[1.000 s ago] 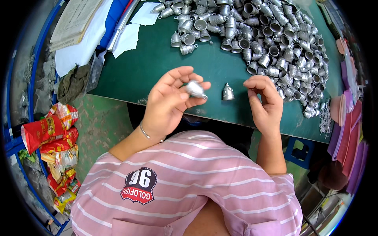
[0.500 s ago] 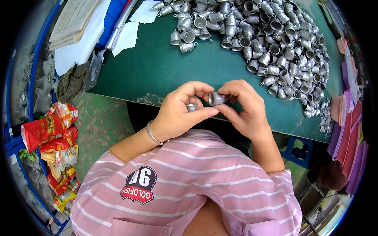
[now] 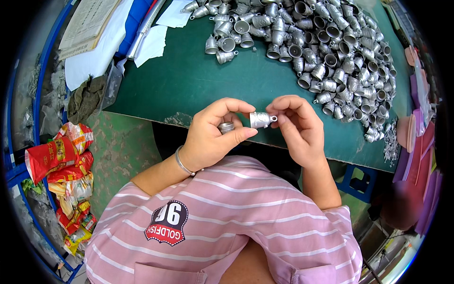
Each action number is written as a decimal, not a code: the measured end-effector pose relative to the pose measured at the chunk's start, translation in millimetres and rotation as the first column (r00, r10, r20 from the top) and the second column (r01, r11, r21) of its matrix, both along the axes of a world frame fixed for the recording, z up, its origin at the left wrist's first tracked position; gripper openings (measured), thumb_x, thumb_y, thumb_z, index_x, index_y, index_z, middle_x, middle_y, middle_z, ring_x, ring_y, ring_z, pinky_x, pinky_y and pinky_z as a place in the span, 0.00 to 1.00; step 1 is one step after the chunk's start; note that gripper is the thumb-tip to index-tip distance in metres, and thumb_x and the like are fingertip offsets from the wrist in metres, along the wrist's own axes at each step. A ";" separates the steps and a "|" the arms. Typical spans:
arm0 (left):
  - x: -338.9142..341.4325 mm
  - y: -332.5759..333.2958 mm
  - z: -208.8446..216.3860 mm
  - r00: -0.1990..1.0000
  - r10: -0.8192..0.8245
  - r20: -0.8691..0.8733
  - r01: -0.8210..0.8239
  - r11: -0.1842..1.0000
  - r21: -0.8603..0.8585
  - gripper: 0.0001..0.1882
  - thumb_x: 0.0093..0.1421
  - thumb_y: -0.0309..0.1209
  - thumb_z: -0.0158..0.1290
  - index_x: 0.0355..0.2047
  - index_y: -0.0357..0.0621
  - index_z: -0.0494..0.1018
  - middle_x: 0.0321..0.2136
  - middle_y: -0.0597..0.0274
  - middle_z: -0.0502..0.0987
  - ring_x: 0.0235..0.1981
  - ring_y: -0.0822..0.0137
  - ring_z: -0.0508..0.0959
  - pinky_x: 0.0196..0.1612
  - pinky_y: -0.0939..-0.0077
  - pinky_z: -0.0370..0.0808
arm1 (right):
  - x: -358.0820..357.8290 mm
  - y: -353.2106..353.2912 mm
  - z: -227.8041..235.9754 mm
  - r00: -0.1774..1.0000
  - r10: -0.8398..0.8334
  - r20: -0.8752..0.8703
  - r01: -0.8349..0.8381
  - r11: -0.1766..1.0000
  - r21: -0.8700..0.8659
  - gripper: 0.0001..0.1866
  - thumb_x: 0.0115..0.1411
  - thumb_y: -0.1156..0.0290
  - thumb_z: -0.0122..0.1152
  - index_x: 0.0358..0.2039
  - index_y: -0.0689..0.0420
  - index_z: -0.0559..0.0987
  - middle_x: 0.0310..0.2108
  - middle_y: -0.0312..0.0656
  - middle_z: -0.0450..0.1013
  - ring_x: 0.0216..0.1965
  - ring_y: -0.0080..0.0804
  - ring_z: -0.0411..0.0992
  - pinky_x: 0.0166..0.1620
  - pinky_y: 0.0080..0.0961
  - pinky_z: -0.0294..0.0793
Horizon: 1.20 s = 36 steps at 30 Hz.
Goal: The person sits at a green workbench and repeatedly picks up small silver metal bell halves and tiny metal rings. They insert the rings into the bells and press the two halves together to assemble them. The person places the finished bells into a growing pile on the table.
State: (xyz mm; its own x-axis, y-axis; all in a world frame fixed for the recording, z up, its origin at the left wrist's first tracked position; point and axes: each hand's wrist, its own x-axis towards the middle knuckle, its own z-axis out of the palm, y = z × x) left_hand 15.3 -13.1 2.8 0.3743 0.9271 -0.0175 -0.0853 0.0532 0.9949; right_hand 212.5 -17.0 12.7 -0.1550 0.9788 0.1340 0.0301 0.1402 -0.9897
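My left hand [image 3: 215, 124] pinches a small silver-grey metal bell [image 3: 260, 119] between thumb and fingers at its wide end. The bell lies sideways, its raised pattern showing and its small loop pointing right. Tucked in the curled fingers of the same hand is a second round metal piece [image 3: 226, 127], mostly hidden, so its full shape does not show. My right hand [image 3: 300, 128] is closed, with thumb and bent fingers at the loop end of the bell. Both hands are above the near edge of the green table [image 3: 189, 90].
A big heap of similar bells [image 3: 331, 59] covers the table's far right, with tiny metal parts [image 3: 391, 144] beside it. Papers [image 3: 90, 33] and a dark cloth [image 3: 87, 99] are at left. Red packets [image 3: 52, 158] fill the lower left; a blue stool [image 3: 358, 182] stands below right.
The bell has turned, so its patterned side and loop now show. My right fingers have shifted from its body to the loop end. The left hand keeps its hold.
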 end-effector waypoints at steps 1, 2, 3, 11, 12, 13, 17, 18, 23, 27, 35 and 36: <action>0.5 -0.2 -0.1 1.000 0.009 0.010 -0.009 1.000 0.018 0.18 0.51 0.18 0.58 0.43 0.36 0.69 0.36 0.61 0.74 0.28 0.80 0.71 0.30 0.88 0.70 | 2.3 -0.5 5.2 1.000 0.018 -0.006 -0.018 0.994 -0.111 0.09 0.59 0.78 0.55 0.40 0.64 0.73 0.32 0.38 0.73 0.32 0.22 0.71 0.33 0.17 0.71; 1.6 -0.3 -0.2 1.000 0.017 0.021 -0.018 0.999 0.036 0.18 0.51 0.17 0.59 0.43 0.36 0.69 0.37 0.61 0.74 0.28 0.80 0.71 0.31 0.87 0.70 | 3.4 -0.7 8.0 0.999 0.034 -0.014 -0.037 0.975 -0.221 0.09 0.61 0.76 0.54 0.41 0.64 0.73 0.32 0.38 0.73 0.32 0.21 0.72 0.33 0.17 0.71; 2.4 -0.5 -0.3 0.999 0.025 0.031 -0.027 0.998 0.053 0.18 0.50 0.17 0.59 0.42 0.36 0.69 0.37 0.61 0.74 0.28 0.80 0.71 0.32 0.87 0.70 | 3.1 -0.7 8.0 0.998 0.063 0.000 -0.061 0.971 -0.232 0.11 0.63 0.72 0.53 0.41 0.66 0.74 0.32 0.38 0.73 0.31 0.22 0.72 0.34 0.17 0.72; -0.1 0.1 2.1 0.999 -0.002 -0.034 0.002 1.000 0.008 0.22 0.49 0.17 0.60 0.45 0.37 0.70 0.37 0.62 0.74 0.28 0.81 0.71 0.32 0.88 0.69 | -3.1 -2.2 -3.5 0.993 0.107 -0.053 -0.101 0.990 0.102 0.13 0.51 0.83 0.62 0.39 0.65 0.74 0.41 0.44 0.70 0.40 0.28 0.71 0.41 0.21 0.72; -0.4 0.0 1.3 0.999 -0.006 -0.044 0.006 1.000 -0.001 0.22 0.49 0.17 0.60 0.46 0.37 0.70 0.37 0.63 0.74 0.28 0.81 0.71 0.32 0.88 0.69 | -4.0 -2.0 -2.9 0.993 0.093 -0.077 -0.085 0.992 0.097 0.14 0.51 0.83 0.62 0.39 0.65 0.73 0.41 0.44 0.70 0.40 0.28 0.71 0.42 0.21 0.72; 0.2 -0.8 0.4 1.000 0.007 -0.017 -0.007 1.000 -0.016 0.21 0.49 0.18 0.61 0.45 0.37 0.71 0.36 0.63 0.74 0.27 0.81 0.71 0.31 0.88 0.69 | -6.1 -2.8 -2.8 0.992 0.079 -0.101 -0.070 0.994 0.090 0.14 0.51 0.83 0.62 0.39 0.65 0.73 0.41 0.44 0.70 0.40 0.28 0.71 0.43 0.21 0.72; 4.9 -1.3 1.7 0.995 0.061 0.078 -0.059 0.998 -0.024 0.19 0.49 0.21 0.61 0.43 0.38 0.72 0.33 0.65 0.74 0.25 0.81 0.71 0.30 0.86 0.70 | -10.8 -6.0 -0.1 0.991 0.011 -0.133 -0.005 0.999 0.047 0.13 0.52 0.82 0.62 0.39 0.65 0.73 0.40 0.43 0.71 0.37 0.26 0.71 0.41 0.20 0.72; 5.3 -1.1 2.5 0.992 0.073 0.098 -0.072 0.997 -0.013 0.19 0.50 0.21 0.61 0.43 0.38 0.73 0.32 0.66 0.75 0.25 0.81 0.71 0.30 0.86 0.70 | -10.0 -6.0 -0.2 0.991 0.016 -0.135 -0.015 1.000 0.009 0.11 0.54 0.81 0.62 0.38 0.65 0.73 0.38 0.42 0.72 0.36 0.25 0.71 0.39 0.19 0.73; 2.2 -1.4 0.1 1.000 0.010 -0.020 -0.010 1.000 0.012 0.19 0.50 0.22 0.61 0.44 0.38 0.73 0.30 0.67 0.75 0.25 0.82 0.70 0.29 0.87 0.69 | -7.3 -6.0 4.5 0.989 0.015 -0.148 -0.050 0.972 -0.231 0.08 0.60 0.74 0.58 0.36 0.66 0.74 0.30 0.39 0.74 0.28 0.19 0.71 0.31 0.14 0.72; 2.8 -2.3 0.1 0.999 -0.008 -0.050 0.008 1.000 -0.006 0.16 0.51 0.23 0.61 0.41 0.37 0.74 0.27 0.68 0.75 0.25 0.82 0.70 0.29 0.88 0.68 | -8.6 -5.9 4.2 0.993 -0.008 -0.115 -0.022 0.966 -0.258 0.09 0.62 0.71 0.56 0.35 0.65 0.75 0.26 0.37 0.74 0.24 0.16 0.69 0.27 0.12 0.70; 3.1 -2.8 1.2 0.999 -0.024 -0.038 0.021 0.997 -0.080 0.13 0.52 0.26 0.62 0.37 0.35 0.76 0.25 0.69 0.76 0.25 0.82 0.70 0.29 0.87 0.69 | -8.5 -6.0 4.2 0.996 -0.035 -0.080 0.011 0.958 -0.288 0.09 0.61 0.70 0.57 0.32 0.64 0.77 0.22 0.35 0.73 0.20 0.14 0.67 0.23 0.11 0.67; 2.9 -2.8 1.1 0.999 -0.028 -0.033 0.025 0.996 -0.086 0.13 0.52 0.26 0.61 0.37 0.35 0.76 0.25 0.69 0.76 0.25 0.82 0.70 0.29 0.87 0.69 | -8.6 -5.9 4.4 0.997 -0.037 -0.074 0.014 0.959 -0.284 0.09 0.61 0.70 0.57 0.32 0.64 0.77 0.22 0.35 0.73 0.20 0.14 0.67 0.23 0.11 0.67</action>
